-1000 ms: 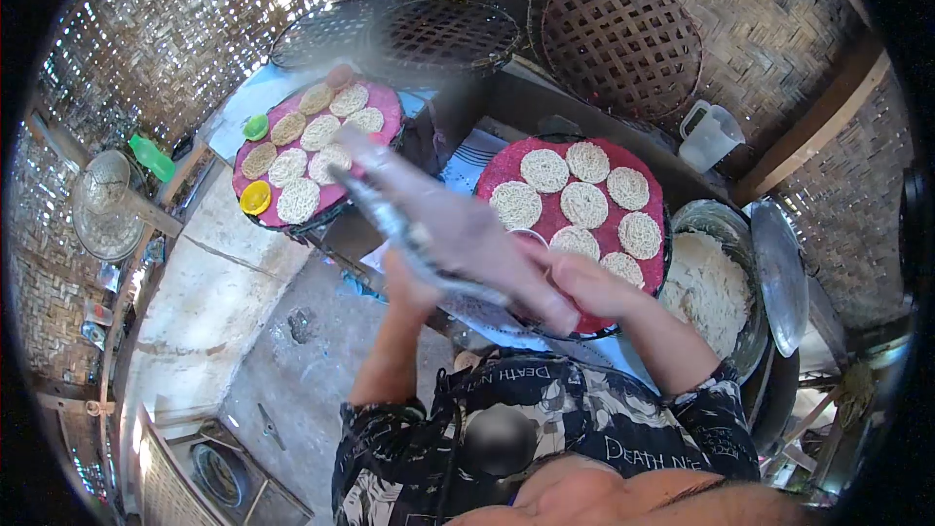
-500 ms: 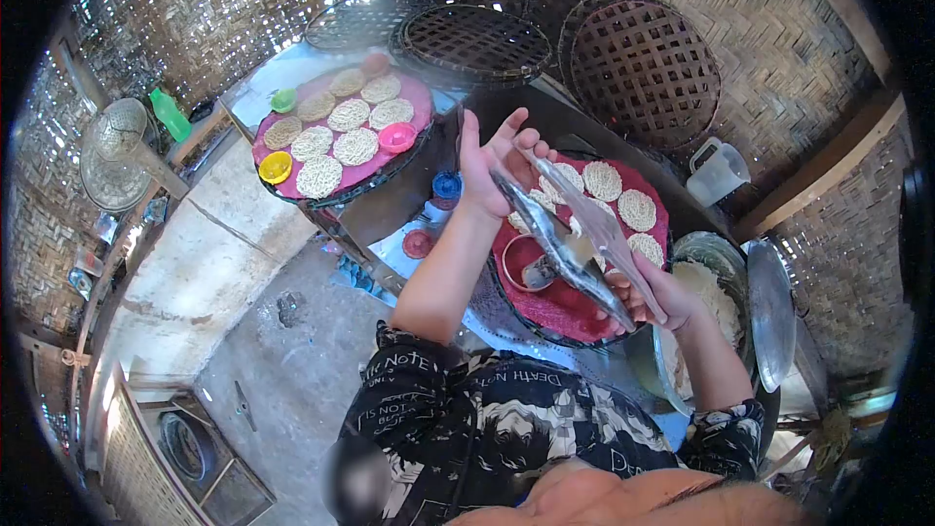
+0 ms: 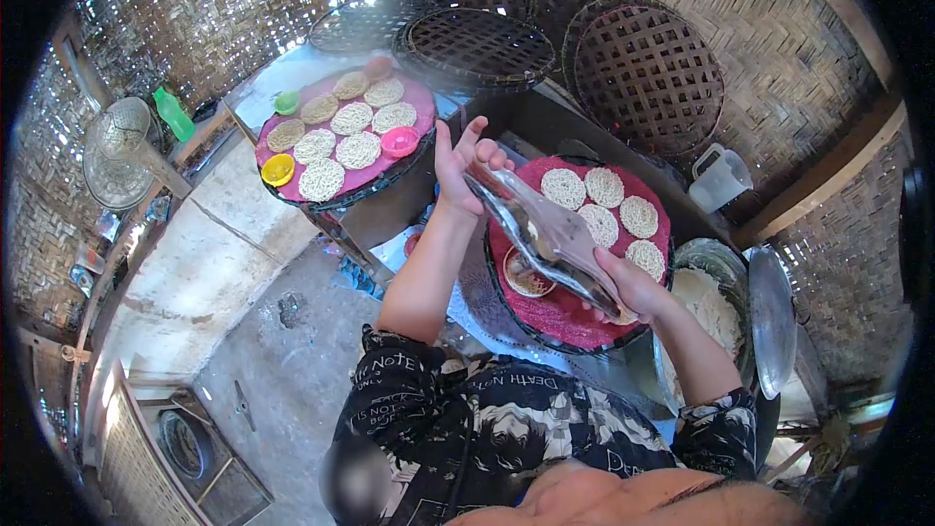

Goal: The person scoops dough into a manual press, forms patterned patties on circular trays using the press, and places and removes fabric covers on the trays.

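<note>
A long, flat two-part hand press (image 3: 545, 243), dark on one side and greyish on the other, lies slanted between my hands. My left hand (image 3: 462, 173) holds its upper end against the palm, thumb and some fingers sticking up. Around its lower end my right hand (image 3: 626, 289) is closed. The halves sit close together; what is between them is mostly hidden. Below is a round tray with pink cloth (image 3: 575, 326), bearing several round lacy noodle cakes (image 3: 604, 186). A ring-shaped mould (image 3: 529, 281) lies on the cloth, partly under the press.
To the left, another pink-covered tray (image 3: 292, 197) carries more noodle cakes, a yellow cup (image 3: 278, 170), a pink cup (image 3: 399, 142) and a green cup (image 3: 286, 103). A dough basin (image 3: 726, 268) and metal lid (image 3: 772, 321) stand right. Woven baskets (image 3: 643, 73) lean behind.
The press's two halves, spread apart earlier, have come together. My left hand has moved slightly left and the right hand a little left and up, uncovering more noodle cakes.
</note>
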Demonstrator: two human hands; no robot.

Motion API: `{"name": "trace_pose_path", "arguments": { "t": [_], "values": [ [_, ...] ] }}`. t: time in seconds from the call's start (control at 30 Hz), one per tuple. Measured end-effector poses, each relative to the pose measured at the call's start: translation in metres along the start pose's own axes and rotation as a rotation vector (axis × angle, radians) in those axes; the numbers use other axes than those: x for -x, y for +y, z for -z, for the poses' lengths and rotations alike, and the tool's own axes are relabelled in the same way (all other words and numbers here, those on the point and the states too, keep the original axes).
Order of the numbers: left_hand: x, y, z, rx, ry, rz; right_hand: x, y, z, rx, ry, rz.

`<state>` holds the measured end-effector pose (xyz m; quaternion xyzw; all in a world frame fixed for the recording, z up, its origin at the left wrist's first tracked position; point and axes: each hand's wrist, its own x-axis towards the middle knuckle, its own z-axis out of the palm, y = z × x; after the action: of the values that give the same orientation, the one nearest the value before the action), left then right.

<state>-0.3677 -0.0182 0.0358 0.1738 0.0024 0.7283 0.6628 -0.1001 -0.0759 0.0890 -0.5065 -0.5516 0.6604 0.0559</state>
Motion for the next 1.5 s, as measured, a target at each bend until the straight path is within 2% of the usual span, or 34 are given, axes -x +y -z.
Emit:
{"name": "trace_pose_path", "arguments": {
  "t": [0.2, 0.5, 0.7, 0.8, 0.83, 0.93, 1.23, 1.33, 1.43, 1.5],
  "values": [
    [-0.014, -0.002, 0.001, -0.01, 0.038, -0.019, -0.011, 0.001, 0.008, 0.198, 0.163, 0.22],
    [-0.009, -0.032, 0.012, 0.105, 0.055, 0.072, 0.02, 0.003, 0.013, 0.324, 0.294, 0.146],
    [0.016, -0.027, 0.006, 0.11, 0.13, 0.081, 0.03, 0.013, 0.0, 0.257, 0.203, 0.087],
    [0.015, -0.014, 0.0, 0.086, 0.146, 0.065, 0.015, 0.025, -0.009, 0.32, 0.275, 0.236],
    [0.013, -0.01, -0.002, 0.076, 0.162, 0.062, 0.017, 0.017, -0.015, 0.276, 0.278, 0.19],
    [0.008, -0.005, -0.011, 0.058, 0.172, 0.055, 0.012, 0.017, -0.014, 0.336, 0.308, 0.249],
    [0.012, -0.032, 0.0, 0.077, 0.159, 0.106, 0.032, 0.026, -0.01, 0.291, 0.298, 0.166],
    [0.017, -0.032, -0.009, 0.003, 0.116, 0.154, 0.047, 0.02, -0.009, 0.096, 0.188, 0.11],
    [0.024, -0.02, -0.014, -0.051, 0.016, 0.213, 0.056, 0.016, 0.0, -0.111, 0.159, 0.28],
    [0.031, -0.019, -0.008, -0.351, -0.051, 0.219, 0.057, 0.01, 0.0, -0.188, 0.173, 0.376]
  ]
}}
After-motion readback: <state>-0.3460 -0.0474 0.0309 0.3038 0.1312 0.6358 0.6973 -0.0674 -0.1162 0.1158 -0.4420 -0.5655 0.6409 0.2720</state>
